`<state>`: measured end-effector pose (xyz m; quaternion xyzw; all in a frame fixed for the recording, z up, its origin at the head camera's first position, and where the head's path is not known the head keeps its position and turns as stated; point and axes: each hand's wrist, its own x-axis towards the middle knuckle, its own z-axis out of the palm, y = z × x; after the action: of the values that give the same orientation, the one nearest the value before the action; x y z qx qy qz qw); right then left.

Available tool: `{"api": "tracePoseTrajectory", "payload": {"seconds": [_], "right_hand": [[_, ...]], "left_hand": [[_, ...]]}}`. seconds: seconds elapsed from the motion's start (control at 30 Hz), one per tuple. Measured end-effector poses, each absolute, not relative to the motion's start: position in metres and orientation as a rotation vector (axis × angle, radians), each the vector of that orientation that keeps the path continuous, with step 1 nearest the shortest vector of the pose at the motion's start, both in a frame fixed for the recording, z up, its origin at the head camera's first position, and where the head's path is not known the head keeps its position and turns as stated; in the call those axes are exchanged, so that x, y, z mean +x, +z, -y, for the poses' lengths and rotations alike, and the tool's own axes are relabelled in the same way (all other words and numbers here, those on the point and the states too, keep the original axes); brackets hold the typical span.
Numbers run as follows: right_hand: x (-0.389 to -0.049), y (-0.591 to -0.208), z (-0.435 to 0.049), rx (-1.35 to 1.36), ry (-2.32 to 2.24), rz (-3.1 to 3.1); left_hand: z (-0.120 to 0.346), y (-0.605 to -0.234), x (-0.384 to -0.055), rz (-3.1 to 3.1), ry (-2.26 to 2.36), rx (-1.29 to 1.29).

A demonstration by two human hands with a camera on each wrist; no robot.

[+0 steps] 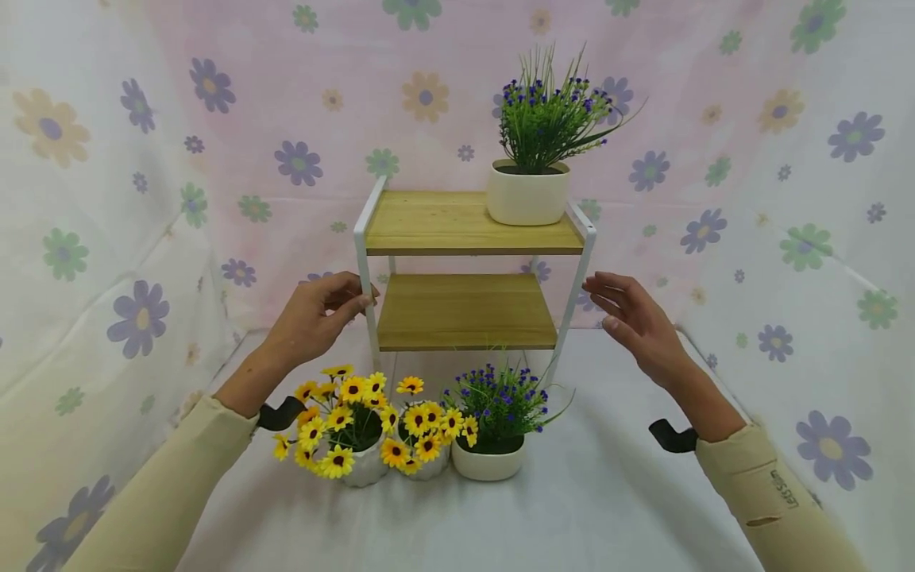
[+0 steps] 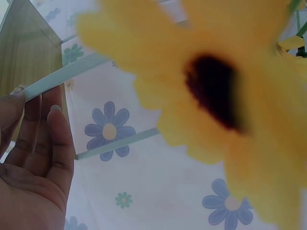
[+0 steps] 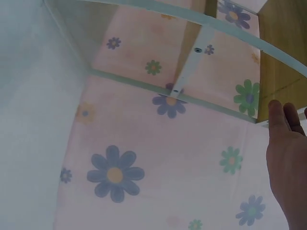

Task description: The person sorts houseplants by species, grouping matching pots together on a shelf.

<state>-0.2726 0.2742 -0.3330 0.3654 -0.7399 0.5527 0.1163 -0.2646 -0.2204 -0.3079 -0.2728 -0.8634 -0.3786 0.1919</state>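
A two-tier shelf with wooden boards [image 1: 429, 222] and a white frame stands in the middle of the head view. My left hand [image 1: 314, 314] pinches its left front post [image 2: 69, 74], thumb on one side and fingers behind. Beside the right front post [image 1: 573, 306], my right hand [image 1: 639, 327] is held up with fingers extended and nothing in it. A white oval pot [image 1: 527, 197] with purple flowers and grassy leaves [image 1: 546, 119] sits at the right end of the top board. Bare wood shows on the lower board [image 1: 468, 310].
In front of the shelf stand two ribbed white pots of yellow flowers [image 1: 339, 417], [image 1: 427, 437] and another oval pot [image 1: 489, 462] with purple flowers. A yellow bloom [image 2: 192, 96] blocks much of the left wrist view. Flower-printed cloth [image 1: 300, 103] walls the white table [image 1: 572, 508].
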Motion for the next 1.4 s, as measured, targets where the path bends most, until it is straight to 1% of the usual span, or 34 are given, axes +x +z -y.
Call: {"api": "tracePoseTrajectory", "payload": {"seconds": [0.37, 0.87, 1.03, 1.27, 1.4], "right_hand": [[-0.255, -0.394, -0.276, 1.056, 1.591, 2.139], [-0.252, -0.453, -0.254, 1.37, 1.541, 2.259], [-0.248, -0.463, -0.244, 1.283, 1.507, 2.443], [-0.241, -0.465, -0.228, 1.119, 1.43, 2.687], [-0.241, -0.466, -0.219, 1.113, 1.429, 2.736]], "left_hand": [[0.221, -0.307, -0.264, 2.45, -1.056, -0.73], [0.219, -0.307, -0.262, 2.47, -1.05, -0.714], [0.219, -0.307, -0.262, 2.469, -1.047, -0.713], [0.219, -0.307, -0.262, 2.46, -1.049, -0.719], [0.219, -0.308, -0.262, 2.45, -1.044, -0.726]]}}
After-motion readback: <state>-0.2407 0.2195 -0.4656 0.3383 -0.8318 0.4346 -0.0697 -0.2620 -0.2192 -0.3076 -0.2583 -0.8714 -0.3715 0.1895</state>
